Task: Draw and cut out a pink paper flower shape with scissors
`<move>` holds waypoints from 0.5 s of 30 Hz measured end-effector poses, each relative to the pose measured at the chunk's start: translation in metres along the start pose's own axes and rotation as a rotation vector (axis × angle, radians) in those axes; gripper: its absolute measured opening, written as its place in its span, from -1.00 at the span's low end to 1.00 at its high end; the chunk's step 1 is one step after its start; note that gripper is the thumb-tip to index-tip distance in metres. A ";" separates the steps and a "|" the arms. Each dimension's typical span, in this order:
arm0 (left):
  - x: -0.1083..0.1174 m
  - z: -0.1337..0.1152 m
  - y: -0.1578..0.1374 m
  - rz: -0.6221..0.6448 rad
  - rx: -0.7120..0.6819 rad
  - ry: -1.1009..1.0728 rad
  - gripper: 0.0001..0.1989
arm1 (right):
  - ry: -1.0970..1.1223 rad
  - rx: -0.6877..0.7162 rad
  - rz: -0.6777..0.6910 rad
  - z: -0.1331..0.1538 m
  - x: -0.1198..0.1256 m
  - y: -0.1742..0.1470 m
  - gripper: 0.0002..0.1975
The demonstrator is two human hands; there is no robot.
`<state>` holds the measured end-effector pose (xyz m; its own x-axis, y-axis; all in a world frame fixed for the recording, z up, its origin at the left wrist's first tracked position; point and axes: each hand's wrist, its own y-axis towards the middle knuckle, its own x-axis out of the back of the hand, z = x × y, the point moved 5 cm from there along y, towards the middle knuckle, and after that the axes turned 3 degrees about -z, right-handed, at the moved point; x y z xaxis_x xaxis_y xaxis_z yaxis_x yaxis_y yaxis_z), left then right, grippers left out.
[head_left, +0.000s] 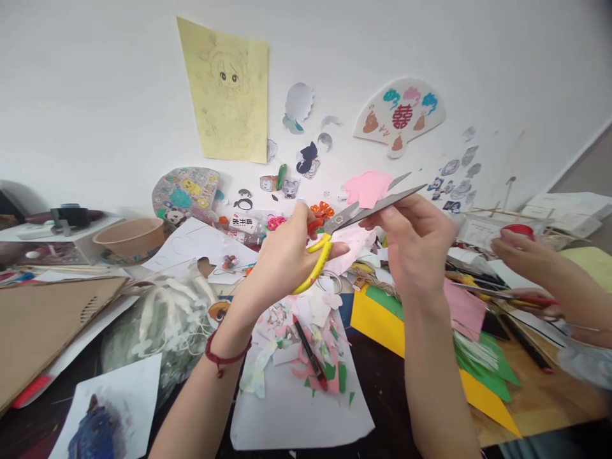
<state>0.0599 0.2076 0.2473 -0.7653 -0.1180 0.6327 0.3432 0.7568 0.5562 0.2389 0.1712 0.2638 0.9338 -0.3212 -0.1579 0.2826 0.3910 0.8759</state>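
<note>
The yellow-handled metal scissors (pixel 340 220) are in front of the white wall (pixel 109 115). On the wall, the pale-yellow four-sided paper drawing (pixel 232 102) is left of the white fan-shaped cutout (pixel 401 115). Lower down, multicoloured small paper scraps (pixel 285 355) lie on the white oblong paper sheet (pixel 299 424); left of it is the transparent plastic bag (pixel 123 338).

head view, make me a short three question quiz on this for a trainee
1. True or false: the left hand holds the scissors.

2. Multiple choice: what colour is the paper between the blades?
a) green
b) pink
c) blue

3. Short answer: where does the pen lie?

Key: 1. True. 2. b. 3. Among the scraps on the white sheet.
</note>
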 end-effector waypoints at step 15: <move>-0.004 -0.006 -0.002 -0.055 -0.004 0.008 -0.56 | -0.095 0.100 -0.168 0.004 -0.008 -0.007 -0.98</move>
<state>0.0654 0.2029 0.2467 -0.7788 -0.1641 0.6055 0.3034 0.7463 0.5924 0.2285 0.1681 0.2609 0.8491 -0.4566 -0.2656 0.4046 0.2389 0.8828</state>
